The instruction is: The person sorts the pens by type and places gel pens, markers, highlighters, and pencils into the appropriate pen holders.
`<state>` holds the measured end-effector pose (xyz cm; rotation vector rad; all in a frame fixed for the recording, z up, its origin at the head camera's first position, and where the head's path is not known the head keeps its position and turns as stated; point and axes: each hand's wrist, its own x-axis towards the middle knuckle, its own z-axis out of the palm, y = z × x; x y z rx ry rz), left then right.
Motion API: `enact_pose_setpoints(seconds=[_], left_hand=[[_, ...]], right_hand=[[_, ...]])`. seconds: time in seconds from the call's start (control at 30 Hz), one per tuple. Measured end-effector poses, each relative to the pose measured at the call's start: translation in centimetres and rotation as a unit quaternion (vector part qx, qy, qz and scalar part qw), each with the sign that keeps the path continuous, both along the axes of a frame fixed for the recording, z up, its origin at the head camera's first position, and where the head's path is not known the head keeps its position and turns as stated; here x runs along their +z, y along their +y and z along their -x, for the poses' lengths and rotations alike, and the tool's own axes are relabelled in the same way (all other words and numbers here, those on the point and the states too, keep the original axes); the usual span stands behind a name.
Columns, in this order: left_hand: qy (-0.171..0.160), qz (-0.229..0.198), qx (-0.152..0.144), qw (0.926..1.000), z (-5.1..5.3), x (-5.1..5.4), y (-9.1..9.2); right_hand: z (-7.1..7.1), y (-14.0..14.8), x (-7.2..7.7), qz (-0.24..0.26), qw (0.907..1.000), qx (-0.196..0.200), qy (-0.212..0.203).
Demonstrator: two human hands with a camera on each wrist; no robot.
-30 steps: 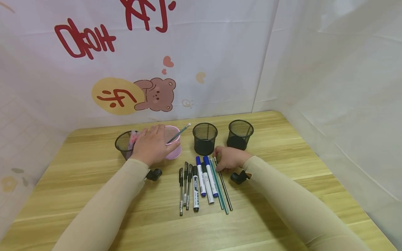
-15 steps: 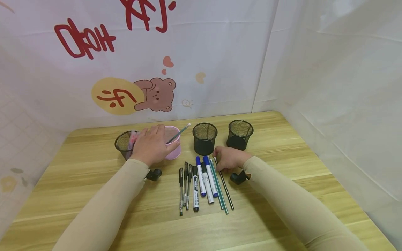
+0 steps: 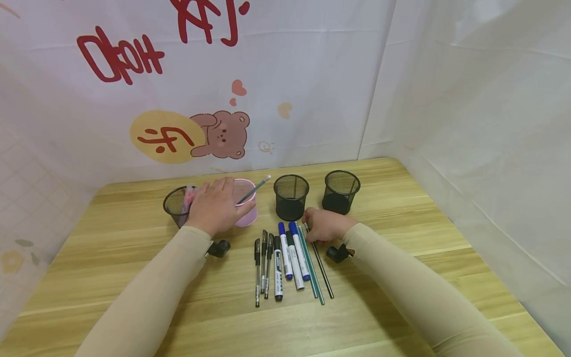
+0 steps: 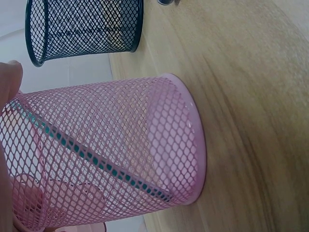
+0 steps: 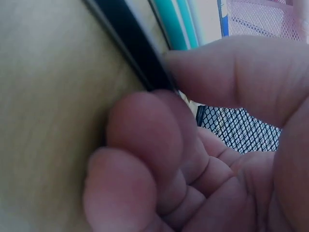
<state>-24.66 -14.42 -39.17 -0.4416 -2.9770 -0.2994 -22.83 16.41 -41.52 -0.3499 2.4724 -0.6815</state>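
My left hand (image 3: 216,206) grips the pink mesh pen cup (image 4: 116,145) near its rim, some fingers showing through the far mesh in the left wrist view. Inside that cup a green pencil (image 3: 255,189) with a white eraser leans to the right. My right hand (image 3: 327,224) pinches the upper end of a black pencil (image 5: 137,46) between thumb and fingertips. The pencil's lower end points toward me on the table. Just left of it lie green pencils (image 3: 314,272), and beyond those, white markers with blue caps (image 3: 292,228).
Two black mesh cups, the middle one (image 3: 291,198) and the right one (image 3: 341,191), stand at the back. A third black mesh cup (image 3: 175,202), left of my left hand, has pink-tinted items in it. Black-capped gel pens (image 3: 257,272) and a black-capped marker (image 3: 278,270) lie on the wooden table.
The black pencil's lower end has swung slightly to the right, away from the green pencils. My left hand and the pink cup look the same.
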Motion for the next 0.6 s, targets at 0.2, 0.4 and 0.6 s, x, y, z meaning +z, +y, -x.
enact_pose_setpoints(seconds=[0.2,0.4,0.6], left_hand=[[-0.001,-0.001,0.0,1.0,-0.02,-0.01,-0.06],[-0.004,0.002,-0.002,1.0,-0.06,0.04,-0.09],[-0.003,0.003,-0.005,1.0,-0.09,0.09,-0.05]], right_hand=[[-0.15,-0.31,0.19,-0.024,0.9996,0.007,0.017],[-0.31,-0.56,0.15,-0.03,0.9992,-0.013,0.022],[-0.37,-0.71,0.49,-0.048,0.9984,-0.012,0.026]])
